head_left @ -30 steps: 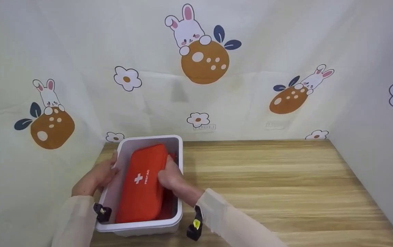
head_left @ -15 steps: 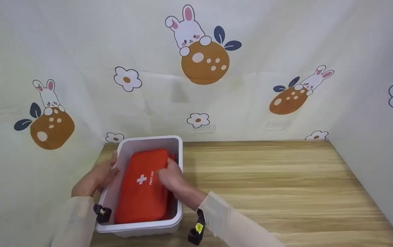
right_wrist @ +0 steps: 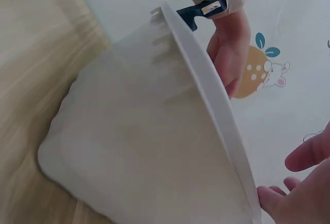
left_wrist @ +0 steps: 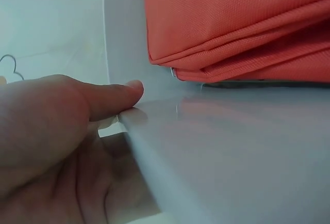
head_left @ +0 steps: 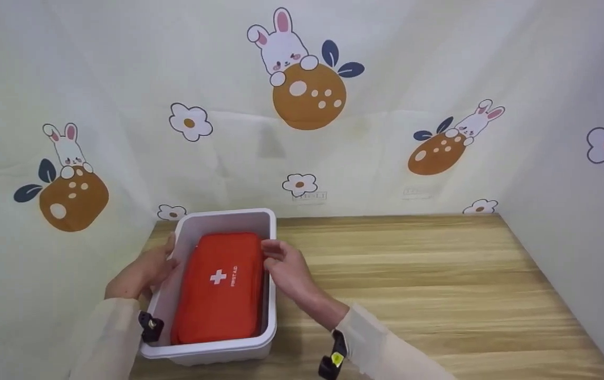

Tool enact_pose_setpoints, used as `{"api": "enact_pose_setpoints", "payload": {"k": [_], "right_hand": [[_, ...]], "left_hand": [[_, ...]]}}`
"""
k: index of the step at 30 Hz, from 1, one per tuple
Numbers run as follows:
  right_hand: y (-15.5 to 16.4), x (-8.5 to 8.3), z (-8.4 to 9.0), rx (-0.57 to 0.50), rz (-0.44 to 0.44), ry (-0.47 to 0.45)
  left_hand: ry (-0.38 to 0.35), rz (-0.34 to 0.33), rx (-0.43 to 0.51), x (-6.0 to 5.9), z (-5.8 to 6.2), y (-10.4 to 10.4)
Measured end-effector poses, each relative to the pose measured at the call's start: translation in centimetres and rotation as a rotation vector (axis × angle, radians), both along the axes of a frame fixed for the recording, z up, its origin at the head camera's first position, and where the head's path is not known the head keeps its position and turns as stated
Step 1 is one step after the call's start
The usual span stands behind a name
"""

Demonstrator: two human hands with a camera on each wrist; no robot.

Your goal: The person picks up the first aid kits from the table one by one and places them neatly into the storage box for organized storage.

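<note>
A red zippered first aid pouch (head_left: 216,311) with a white cross and lettering lies flat inside a white plastic bin (head_left: 212,350). At the bin's left side my left hand (head_left: 143,274) grips the rim. In the left wrist view its thumb (left_wrist: 121,100) lies over the edge, with the fingers beneath on the outside. My right hand (head_left: 294,274) is at the right rim, next to the pouch. The right wrist view shows its fingertips (right_wrist: 269,197) right at the rim and the thumb apart, with nothing held.
The bin stands on a wood-grain table (head_left: 412,285), near its left edge. A pale curtain (head_left: 217,169) with rabbit and orange prints encloses the back and both sides. Black wrist cameras (head_left: 333,359) hang at both cuffs.
The pouch has settled flat into the bin from a tilted position. My right hand has let go of it and moved right to the rim. The left hand keeps its grip.
</note>
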State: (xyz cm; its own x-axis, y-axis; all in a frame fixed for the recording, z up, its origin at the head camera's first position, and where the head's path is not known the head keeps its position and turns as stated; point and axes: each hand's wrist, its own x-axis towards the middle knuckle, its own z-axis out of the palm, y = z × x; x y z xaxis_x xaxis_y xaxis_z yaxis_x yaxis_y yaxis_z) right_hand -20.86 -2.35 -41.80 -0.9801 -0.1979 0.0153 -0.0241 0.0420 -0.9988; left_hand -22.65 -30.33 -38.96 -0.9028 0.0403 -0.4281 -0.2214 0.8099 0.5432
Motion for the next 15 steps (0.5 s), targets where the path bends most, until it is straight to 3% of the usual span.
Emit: {"api": "enact_pose_setpoints", "payload": {"k": [6,9,12,15], "right_hand": [[3.1,-0.5,-1.2,0.064,-0.009,0.110],[5.0,-1.3,-1.9,0.134,-0.022,0.145],[6.8,-2.0,-2.5,0.204,-0.049,0.168],[8.8,-2.7,-2.9,0.266,-0.086,0.187]], "left_hand": [[-0.030,0.007,-0.049,-0.3,0.4,0.2],[-0.058,0.058,-0.049,-0.3,1.0,0.4],[-0.043,0.091,-0.071,0.0,1.6,0.7],[-0.008,0.095,-0.158,0.0,2.1,1.5]]}}
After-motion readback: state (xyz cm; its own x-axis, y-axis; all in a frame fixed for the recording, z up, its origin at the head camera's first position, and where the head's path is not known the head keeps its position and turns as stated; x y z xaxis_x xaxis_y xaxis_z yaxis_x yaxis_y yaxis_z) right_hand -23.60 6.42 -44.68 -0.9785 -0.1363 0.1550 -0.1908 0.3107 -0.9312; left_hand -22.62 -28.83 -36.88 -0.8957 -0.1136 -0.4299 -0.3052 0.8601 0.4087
